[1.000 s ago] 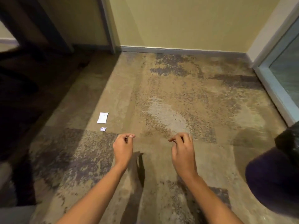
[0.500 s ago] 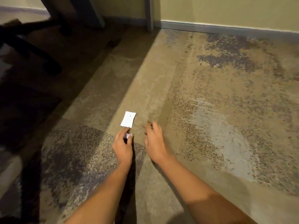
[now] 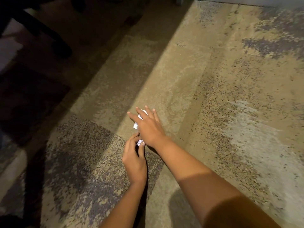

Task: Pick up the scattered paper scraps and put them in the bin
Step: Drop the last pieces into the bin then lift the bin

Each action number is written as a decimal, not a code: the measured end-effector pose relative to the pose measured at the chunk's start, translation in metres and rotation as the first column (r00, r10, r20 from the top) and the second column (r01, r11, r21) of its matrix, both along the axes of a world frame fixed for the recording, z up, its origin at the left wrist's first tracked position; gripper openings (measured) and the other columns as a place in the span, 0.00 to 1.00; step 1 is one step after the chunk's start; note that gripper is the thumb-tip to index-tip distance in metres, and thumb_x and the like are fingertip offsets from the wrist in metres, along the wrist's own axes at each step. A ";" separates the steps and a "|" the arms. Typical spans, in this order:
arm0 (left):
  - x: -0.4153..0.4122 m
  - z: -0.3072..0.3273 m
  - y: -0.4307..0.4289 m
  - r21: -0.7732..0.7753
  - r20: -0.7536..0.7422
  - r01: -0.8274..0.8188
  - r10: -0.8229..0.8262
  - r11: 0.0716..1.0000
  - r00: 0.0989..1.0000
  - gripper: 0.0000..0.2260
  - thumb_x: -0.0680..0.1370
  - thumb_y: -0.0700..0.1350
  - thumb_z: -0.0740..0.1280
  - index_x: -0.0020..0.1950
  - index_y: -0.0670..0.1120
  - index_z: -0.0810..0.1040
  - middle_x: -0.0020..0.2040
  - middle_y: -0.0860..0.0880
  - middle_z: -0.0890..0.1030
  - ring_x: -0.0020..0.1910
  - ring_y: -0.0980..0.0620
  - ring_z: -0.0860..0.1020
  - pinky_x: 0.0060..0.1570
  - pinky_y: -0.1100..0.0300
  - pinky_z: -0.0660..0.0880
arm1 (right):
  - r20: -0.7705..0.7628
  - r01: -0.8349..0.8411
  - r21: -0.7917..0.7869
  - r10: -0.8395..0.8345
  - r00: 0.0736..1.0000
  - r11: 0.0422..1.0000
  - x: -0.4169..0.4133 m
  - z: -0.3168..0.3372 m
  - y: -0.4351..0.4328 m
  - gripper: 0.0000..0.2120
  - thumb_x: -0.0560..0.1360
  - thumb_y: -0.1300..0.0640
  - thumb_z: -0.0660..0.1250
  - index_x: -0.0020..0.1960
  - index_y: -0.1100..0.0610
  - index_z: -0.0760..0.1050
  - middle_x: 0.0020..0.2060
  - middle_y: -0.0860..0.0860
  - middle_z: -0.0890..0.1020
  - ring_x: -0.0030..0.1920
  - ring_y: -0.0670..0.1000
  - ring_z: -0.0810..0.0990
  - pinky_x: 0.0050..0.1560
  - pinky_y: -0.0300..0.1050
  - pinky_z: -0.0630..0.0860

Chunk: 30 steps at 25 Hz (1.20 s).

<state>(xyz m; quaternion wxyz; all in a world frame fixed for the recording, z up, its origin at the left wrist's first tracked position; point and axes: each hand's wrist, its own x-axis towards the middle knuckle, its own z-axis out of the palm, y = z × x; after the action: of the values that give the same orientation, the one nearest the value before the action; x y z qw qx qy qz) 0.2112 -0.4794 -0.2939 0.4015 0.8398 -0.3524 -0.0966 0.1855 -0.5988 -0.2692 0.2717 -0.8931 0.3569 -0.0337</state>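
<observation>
Two bare arms reach out over the carpet. The left hand is the nearer one, just this side of the flat scrap. Its grip is pinching a tiny ball of white paper between the thumb and the fingertips. The ball is just this side of the flat scrap. It is right by the wrist of the other hand. I cannot tell if they touch.

The right hand lies on top of the flat scrap. Its grip is spread, palm down, with the fingers straight and fanned out. Most of the flat scrap is hidden under this hand. A white corner shows by the thumb, and a bit more shows between the fingers. The flat scrap lies on a tan part of the carpet, next to a speckled grey patch.

Far past the flat scrap and to its left, a dark chair leg stands in shadow. Far past it and to the right, a pale strip of wall runs along the end of the carpet.
</observation>
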 end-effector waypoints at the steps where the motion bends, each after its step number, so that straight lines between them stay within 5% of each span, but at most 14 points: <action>1: 0.000 0.001 0.000 0.002 0.002 -0.002 0.002 1.000 1.000 0.08 0.75 0.38 0.68 0.53 0.45 0.79 0.57 0.53 0.80 0.56 0.58 0.77 0.56 0.67 0.70 | -0.003 -0.011 -0.041 0.011 1.000 0.999 0.001 -0.003 0.001 0.29 0.73 0.60 0.66 0.72 0.47 0.64 0.75 0.52 0.58 0.76 0.59 0.50 0.75 0.56 0.46; 4: -0.001 0.003 -0.001 0.004 0.002 -0.017 0.017 1.000 1.000 0.07 0.78 0.40 0.63 0.55 0.47 0.78 0.57 0.54 0.80 0.55 0.58 0.77 0.54 0.74 0.67 | 0.103 0.093 -0.177 -0.075 0.992 0.980 -0.004 0.001 0.006 0.16 0.69 0.61 0.70 0.56 0.53 0.78 0.57 0.54 0.77 0.60 0.59 0.72 0.60 0.53 0.68; 6: -0.002 0.004 0.000 -0.003 0.005 -0.027 0.027 1.000 1.000 0.08 0.80 0.41 0.61 0.56 0.48 0.77 0.57 0.56 0.80 0.52 0.60 0.77 0.50 0.80 0.64 | 0.141 0.181 -0.212 -0.153 0.978 0.960 -0.013 0.007 0.008 0.12 0.66 0.66 0.71 0.48 0.56 0.78 0.48 0.55 0.79 0.51 0.58 0.74 0.51 0.52 0.71; 12: -0.001 0.005 0.002 -0.041 -0.055 -0.044 0.041 0.998 0.998 0.07 0.80 0.42 0.61 0.54 0.49 0.77 0.57 0.56 0.81 0.52 0.60 0.78 0.49 0.72 0.68 | 0.167 0.292 -0.202 -0.261 0.951 0.935 -0.093 0.026 0.023 0.14 0.66 0.72 0.70 0.47 0.58 0.77 0.46 0.53 0.79 0.46 0.54 0.76 0.41 0.42 0.66; 18: 0.011 0.030 0.007 0.080 -0.243 -0.017 0.036 0.997 0.969 0.06 0.78 0.42 0.65 0.53 0.46 0.80 0.56 0.50 0.82 0.52 0.56 0.77 0.49 0.72 0.64 | 0.182 0.377 -0.266 -0.338 0.923 0.887 -0.161 0.078 0.057 0.19 0.60 0.68 0.78 0.46 0.57 0.77 0.42 0.49 0.79 0.40 0.48 0.75 0.36 0.36 0.68; 22: 0.014 0.058 0.027 0.199 -0.331 0.125 -0.053 0.972 0.942 0.06 0.75 0.42 0.69 0.50 0.51 0.82 0.51 0.51 0.84 0.53 0.50 0.80 0.61 0.50 0.73 | 0.221 0.446 -0.232 -0.400 0.889 0.864 -0.190 0.114 0.095 0.17 0.63 0.67 0.78 0.48 0.56 0.77 0.45 0.48 0.79 0.43 0.47 0.76 0.40 0.41 0.78; 27: -0.053 0.116 0.073 0.099 -0.395 0.242 -0.185 0.965 0.900 0.06 0.75 0.40 0.70 0.48 0.49 0.83 0.42 0.54 0.83 0.42 0.58 0.79 0.40 0.73 0.71 | 0.291 0.536 -0.242 -0.467 0.835 0.809 -0.224 0.159 0.145 0.12 0.70 0.70 0.71 0.47 0.55 0.77 0.44 0.46 0.79 0.44 0.47 0.77 0.38 0.43 0.77; 30: -0.086 0.148 0.101 0.024 -0.387 0.330 -0.296 0.944 0.873 0.05 0.74 0.40 0.70 0.47 0.50 0.83 0.39 0.56 0.83 0.40 0.63 0.81 0.39 0.76 0.72 | 0.323 0.579 -0.280 -0.492 0.808 0.766 -0.251 0.195 0.181 0.12 0.72 0.69 0.69 0.49 0.54 0.76 0.45 0.45 0.77 0.46 0.47 0.76 0.41 0.46 0.78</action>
<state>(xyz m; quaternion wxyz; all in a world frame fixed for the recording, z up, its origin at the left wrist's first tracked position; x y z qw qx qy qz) 0.1249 -0.3788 -0.1458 0.4028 0.7543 -0.3951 -0.3358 -0.0657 -0.4173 -0.0744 0.1192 -0.7769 0.5514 -0.2795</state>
